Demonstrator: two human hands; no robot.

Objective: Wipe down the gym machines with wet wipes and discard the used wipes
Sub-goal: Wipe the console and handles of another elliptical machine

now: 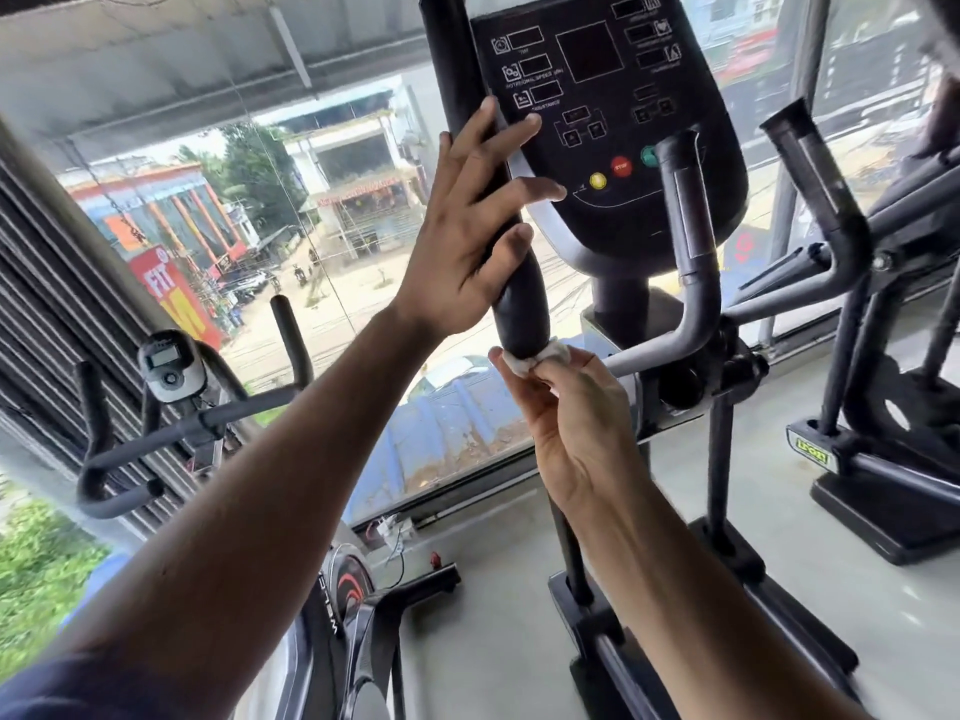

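Gripping wipe (537, 356) beneath handle end (522, 324)

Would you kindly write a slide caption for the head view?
Left hand steadies the elliptical's foam handle while right hand pinches a white wipe around its lower end.

Single head view, facing forward and down, close on elliptical handle (488, 163)
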